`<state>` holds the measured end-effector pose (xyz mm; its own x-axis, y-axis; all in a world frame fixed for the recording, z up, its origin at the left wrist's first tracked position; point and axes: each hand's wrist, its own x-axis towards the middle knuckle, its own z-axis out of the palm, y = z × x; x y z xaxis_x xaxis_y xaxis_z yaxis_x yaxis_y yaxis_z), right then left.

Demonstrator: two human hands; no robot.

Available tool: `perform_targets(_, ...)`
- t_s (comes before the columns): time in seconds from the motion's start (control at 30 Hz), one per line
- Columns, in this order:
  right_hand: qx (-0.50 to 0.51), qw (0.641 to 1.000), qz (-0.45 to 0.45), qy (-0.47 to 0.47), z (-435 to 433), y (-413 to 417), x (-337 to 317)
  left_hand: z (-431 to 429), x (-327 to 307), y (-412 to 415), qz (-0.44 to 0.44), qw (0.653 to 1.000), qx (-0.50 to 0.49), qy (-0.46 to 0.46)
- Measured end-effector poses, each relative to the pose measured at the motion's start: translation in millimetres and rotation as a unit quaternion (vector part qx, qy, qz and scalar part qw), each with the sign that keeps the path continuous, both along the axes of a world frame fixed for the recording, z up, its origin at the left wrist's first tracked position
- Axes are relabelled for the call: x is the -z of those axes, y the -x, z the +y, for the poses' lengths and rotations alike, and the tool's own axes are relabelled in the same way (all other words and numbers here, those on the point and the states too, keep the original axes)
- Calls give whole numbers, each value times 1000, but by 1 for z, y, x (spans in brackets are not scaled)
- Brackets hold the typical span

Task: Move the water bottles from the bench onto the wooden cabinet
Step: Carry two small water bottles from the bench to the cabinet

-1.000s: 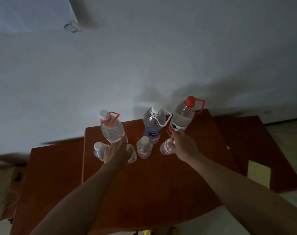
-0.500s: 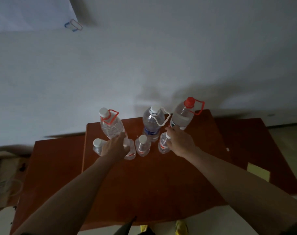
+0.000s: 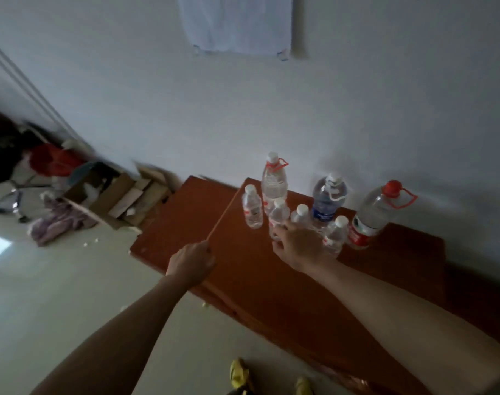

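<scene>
Several water bottles stand together at the back of the red-brown wooden cabinet [image 3: 266, 283]. Three are large: one with a red carry loop [image 3: 274, 185], one with a blue label [image 3: 328, 202] and one with a red cap [image 3: 378, 215]. Small bottles stand in front of them [image 3: 252, 208] [image 3: 278, 216] [image 3: 335, 235]. My right hand [image 3: 298, 246] is spread just in front of the small bottles, its fingertips touching the middle ones [image 3: 301, 214]. My left hand [image 3: 192, 263] is a closed fist holding nothing, at the cabinet's left front edge.
A lower red-brown surface [image 3: 174, 223] adjoins the cabinet on the left. Beyond it on the pale floor lie an open cardboard box [image 3: 114, 195], a purple cloth [image 3: 55, 225] and a red item [image 3: 50, 161]. A paper sheet [image 3: 237, 24] hangs on the white wall.
The view has swung left. My left hand came off the small bottle and drew back to the cabinet edge. My right hand let go of its small bottle, which now stands beside it.
</scene>
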<state>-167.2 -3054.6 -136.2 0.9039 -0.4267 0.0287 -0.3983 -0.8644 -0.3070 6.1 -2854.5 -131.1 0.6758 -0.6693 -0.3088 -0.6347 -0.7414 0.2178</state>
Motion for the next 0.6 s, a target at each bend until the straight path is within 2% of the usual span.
perform_targets(0.1,-82,997,-1,7,49,-31,-15,81,-23,8,-4,993,-105,47)
perform_targets(0.23,-208,978,5,10,148,-75,-33,206,-40,27,-38,966,-253,48)
perform_targets(0.33,-299,954,9,20,236,-100,-42,304,-40,49,-42,939,-334,69)
perform_targets(0.6,-497,867,-5,31,551,-125,-55,601,-57,134,-95,853,-512,-4)
